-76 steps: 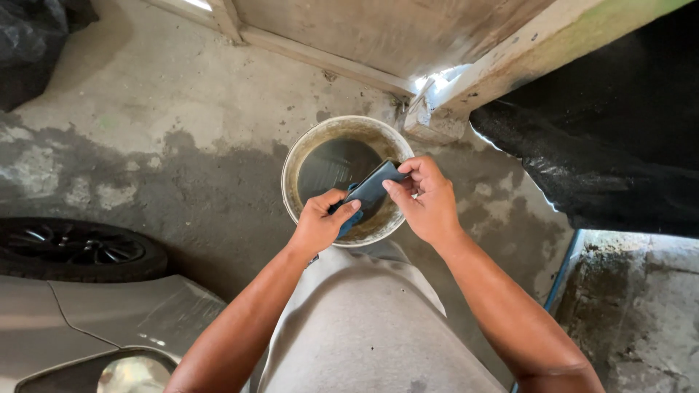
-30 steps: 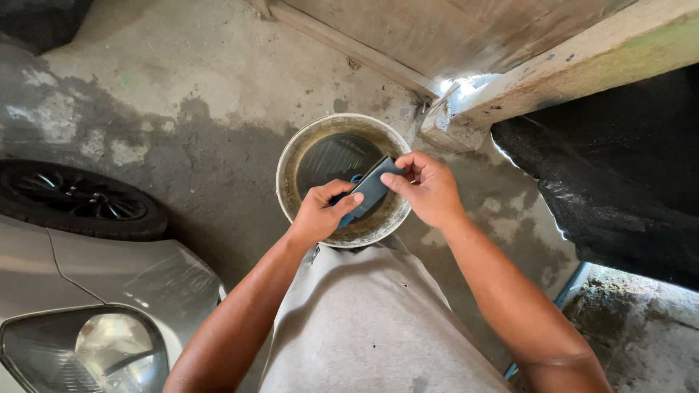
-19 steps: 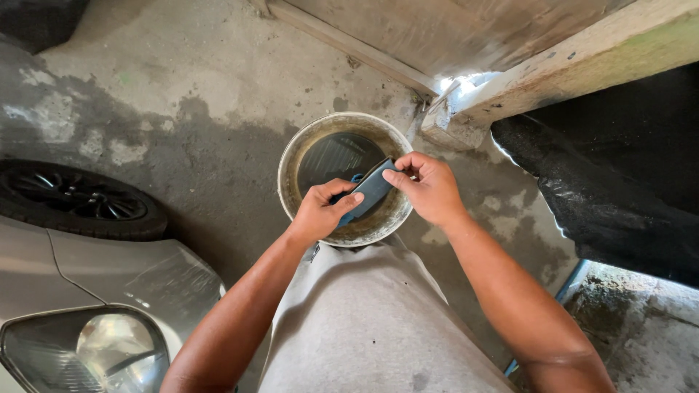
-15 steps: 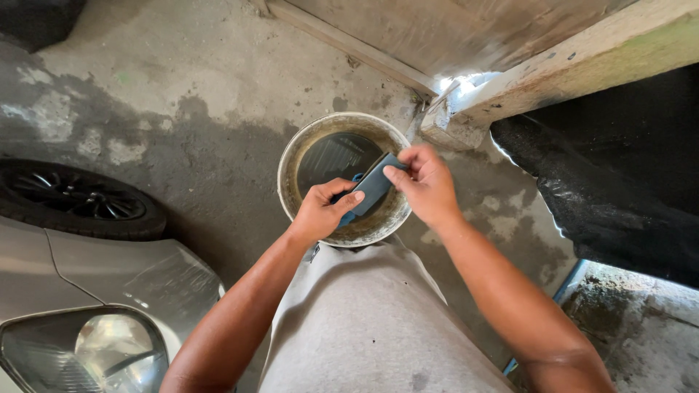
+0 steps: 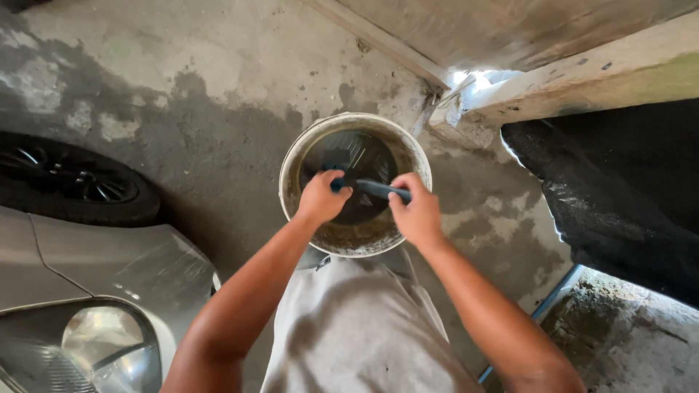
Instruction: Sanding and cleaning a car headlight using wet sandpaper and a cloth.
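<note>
Dark blue cloth (image 5: 371, 189) stretched between left hand (image 5: 320, 198) and right hand (image 5: 416, 215), both clenched on its ends, over a dirty white bucket (image 5: 354, 247) at frame centre. Apparently mid-wringing; next, likely more twist. Grey car (image 5: 87, 291) lower left.

A bucket (image 5: 355, 183) stands on the concrete floor (image 5: 182, 94), directly ahead of the person. A car's wheel (image 5: 73, 185) and headlight (image 5: 102, 349) lie left; a tarpaulin-covered heap (image 5: 626, 189) lies right.
</note>
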